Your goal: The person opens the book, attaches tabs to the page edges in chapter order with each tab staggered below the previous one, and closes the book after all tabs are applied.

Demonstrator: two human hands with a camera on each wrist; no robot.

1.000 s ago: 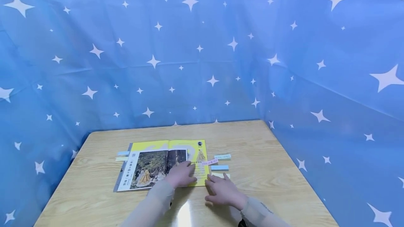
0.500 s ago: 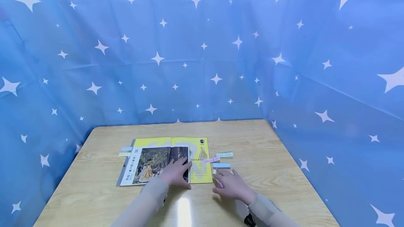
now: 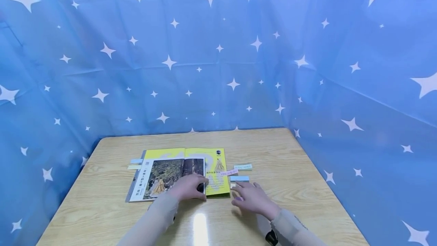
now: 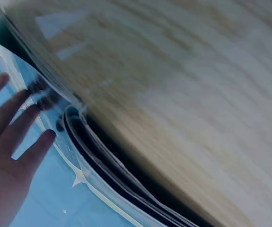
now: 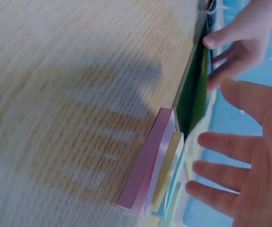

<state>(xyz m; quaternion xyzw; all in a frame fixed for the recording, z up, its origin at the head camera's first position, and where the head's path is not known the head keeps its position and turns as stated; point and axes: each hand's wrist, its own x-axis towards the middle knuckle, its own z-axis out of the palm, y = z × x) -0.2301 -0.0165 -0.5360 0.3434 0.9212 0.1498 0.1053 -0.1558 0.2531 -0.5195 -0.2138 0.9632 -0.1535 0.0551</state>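
An open magazine (image 3: 215, 196) lies on the table, with a yellow page and a narrower picture page (image 3: 164, 170) on top. My left hand (image 3: 187, 187) rests over that picture page near its lower right edge, fingers extended. The yellow page's near right corner stands slightly lifted, dark green showing beneath. Just right of the magazine hovers my right hand (image 3: 252, 198), fingers spread and loosely bent. Below its fingers sit paper tabs; in the right wrist view a pink pad (image 5: 150, 161) and a yellow one (image 5: 166, 175) stand apart from the fingertips.
A pink written strip (image 3: 229, 172), a green strip (image 3: 243, 167) and a blue strip (image 3: 239, 178) stick out at the magazine's right side. Pale tabs (image 3: 135, 161) jut from its left. Behind the wooden table (image 3: 290, 170) hangs a blue star-patterned curtain (image 3: 205, 98).
My left hand has slid left from the yellow page onto the picture page. My right hand has moved right, off the page's corner. That corner now looks lifted.
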